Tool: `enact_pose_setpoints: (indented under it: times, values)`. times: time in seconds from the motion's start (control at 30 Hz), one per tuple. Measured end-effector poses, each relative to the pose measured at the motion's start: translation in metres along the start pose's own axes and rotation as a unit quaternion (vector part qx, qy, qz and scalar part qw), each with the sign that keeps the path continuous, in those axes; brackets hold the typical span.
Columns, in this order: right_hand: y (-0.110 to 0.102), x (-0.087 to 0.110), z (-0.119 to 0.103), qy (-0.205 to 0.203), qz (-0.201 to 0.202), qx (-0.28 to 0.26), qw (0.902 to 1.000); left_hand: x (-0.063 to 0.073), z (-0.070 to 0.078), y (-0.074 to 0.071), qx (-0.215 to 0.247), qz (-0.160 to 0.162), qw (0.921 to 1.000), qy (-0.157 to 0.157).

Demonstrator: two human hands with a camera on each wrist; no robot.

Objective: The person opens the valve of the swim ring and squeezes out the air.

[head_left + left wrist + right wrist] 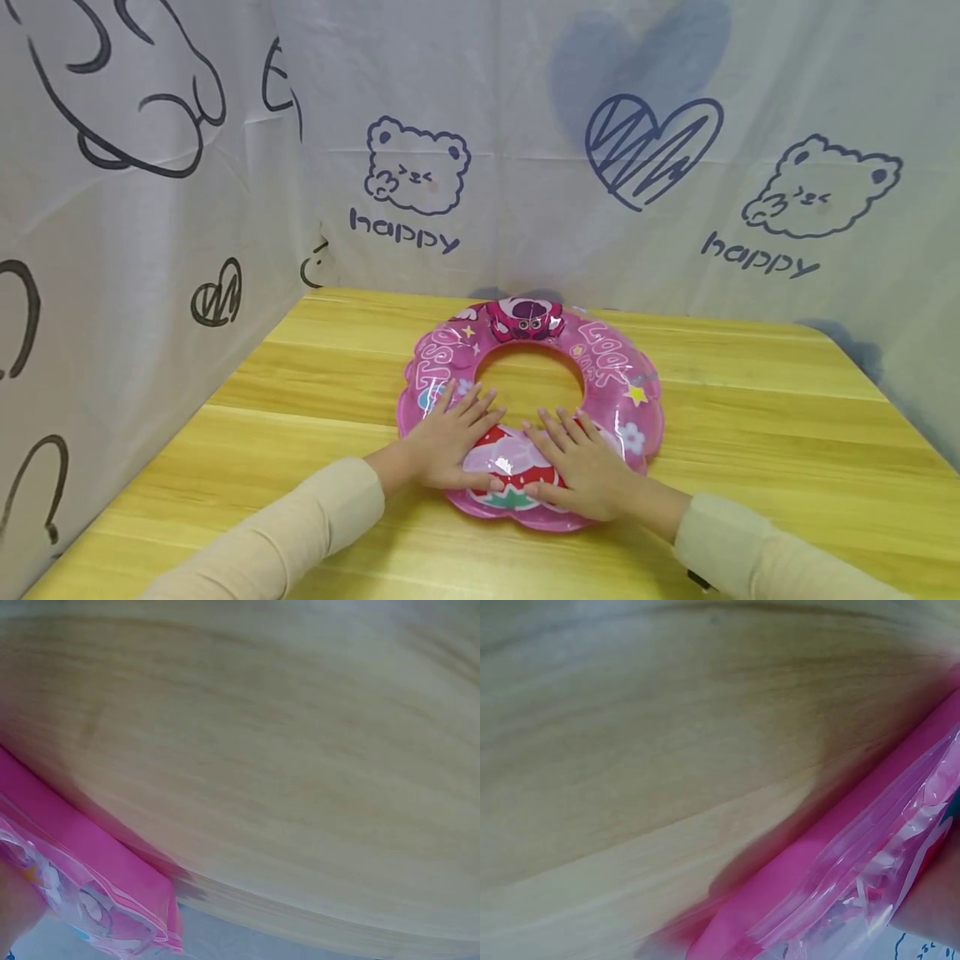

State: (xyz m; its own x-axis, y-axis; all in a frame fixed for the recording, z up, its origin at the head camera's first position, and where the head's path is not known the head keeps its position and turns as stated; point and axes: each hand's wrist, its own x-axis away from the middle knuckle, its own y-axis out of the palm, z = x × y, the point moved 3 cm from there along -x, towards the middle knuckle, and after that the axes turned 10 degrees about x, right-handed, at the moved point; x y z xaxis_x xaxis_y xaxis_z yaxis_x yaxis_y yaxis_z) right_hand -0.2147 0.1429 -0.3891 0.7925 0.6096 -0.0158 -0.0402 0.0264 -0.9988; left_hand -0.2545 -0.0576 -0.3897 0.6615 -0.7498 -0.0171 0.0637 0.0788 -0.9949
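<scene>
A pink inflatable swim ring point(611, 367) lies flat on the wooden table, printed with a bear face, letters, stars, flowers and a strawberry near the front. My left hand point(453, 437) rests on its front left part, fingers straight and spread toward the hole. On the front right part lies my right hand point(585, 467), palm down with fingers extended. Both thumbs point inward over the strawberry print. The left wrist view catches the ring's pink side point(90, 840) and a bit of the hand. In the right wrist view the ring's seam and side point(802, 877) show beside the hand.
The yellow wood-grain table point(315, 367) reaches back to a white cloth point(525, 225) with bear, heart and "happy" drawings. Another patterned cloth point(135, 242) hangs along the left side. A small dark object point(699, 579) shows at the right sleeve cuff.
</scene>
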Motion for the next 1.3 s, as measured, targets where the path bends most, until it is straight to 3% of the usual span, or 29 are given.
enact_pose_setpoints:
  times: [0.53,0.83,1.3]
  values:
    - [-0.0025,-0.0031,-0.0017,-0.002,-0.041,0.026,0.9988,-0.0046,0.0014,0.0000,-0.026,-0.049,0.9981,-0.026]
    - [-0.0044,-0.0042,-0.0042,-0.006,-0.053,0.037,0.9979,-0.0050,0.0034,-0.0008,-0.040,-0.057,0.9973,-0.021]
    - [-0.0049,-0.0092,-0.0040,-0.002,-0.097,0.049,0.9941,-0.0089,0.0082,-0.0040,-0.074,-0.091,0.9921,-0.044]
